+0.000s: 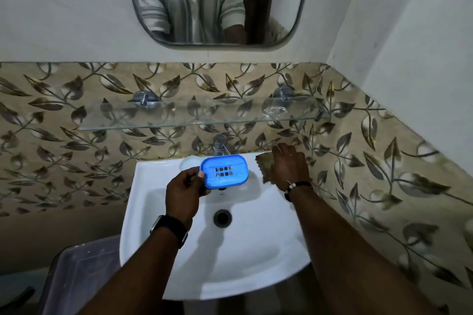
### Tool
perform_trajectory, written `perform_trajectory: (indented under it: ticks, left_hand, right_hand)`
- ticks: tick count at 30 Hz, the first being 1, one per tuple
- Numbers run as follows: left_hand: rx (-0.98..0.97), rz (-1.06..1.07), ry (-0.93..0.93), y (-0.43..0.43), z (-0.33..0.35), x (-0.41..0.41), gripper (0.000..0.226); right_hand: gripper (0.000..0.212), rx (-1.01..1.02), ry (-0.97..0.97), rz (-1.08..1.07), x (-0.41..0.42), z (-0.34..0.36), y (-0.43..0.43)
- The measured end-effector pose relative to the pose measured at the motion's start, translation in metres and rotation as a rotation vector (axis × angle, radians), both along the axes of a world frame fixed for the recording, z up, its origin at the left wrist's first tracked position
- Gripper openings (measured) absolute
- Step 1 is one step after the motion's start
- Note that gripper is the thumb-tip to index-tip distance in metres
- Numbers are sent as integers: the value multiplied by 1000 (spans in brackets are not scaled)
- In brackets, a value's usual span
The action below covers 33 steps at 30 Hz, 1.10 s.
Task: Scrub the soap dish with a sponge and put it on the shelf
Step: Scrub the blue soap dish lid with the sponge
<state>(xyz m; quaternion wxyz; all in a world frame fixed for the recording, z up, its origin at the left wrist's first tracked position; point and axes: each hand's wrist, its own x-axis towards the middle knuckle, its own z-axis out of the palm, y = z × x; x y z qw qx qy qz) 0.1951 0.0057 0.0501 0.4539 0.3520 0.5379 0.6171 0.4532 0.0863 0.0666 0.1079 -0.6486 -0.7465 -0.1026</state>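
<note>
Holding one soap dish (224,171), left hand (184,192); right hand (290,167), one sponge (265,167).

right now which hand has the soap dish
The left hand, the one with the dark watch on its wrist, holds the blue soap dish over the sink. The right hand, wearing a beaded bracelet, is on the sponge.

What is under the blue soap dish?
The blue soap dish is held up by the left hand over the white sink. Below it is the basin. The dish hides part of the tap.
</note>
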Motion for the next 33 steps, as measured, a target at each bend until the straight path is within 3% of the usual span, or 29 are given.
perform_trajectory:
  ticks: [9,14,24,26,28,33]
  left_hand:
    - [-22,33,29,-6,-12,15,17]
    - [-42,53,50,-9,-14,14,20]
    - [-45,51,54,-10,-17,11,19]
    - [-47,48,46,-9,-15,11,20]
    - [-50,32,24,-8,-12,12,21]
    - [-46,2,-32,-9,2,16,20]
  right_hand:
    - [56,-324,13,-90,5,-63,44]
    - [42,-321,-113,-32,4,-84,42]
    - [30,-259,-158,15,11,-72,50]
    - [30,-260,-60,-44,15,-65,50]
    - [29,-211,179,-173,18,-53,46]
    - [18,101,755,-260,16,-8,28]
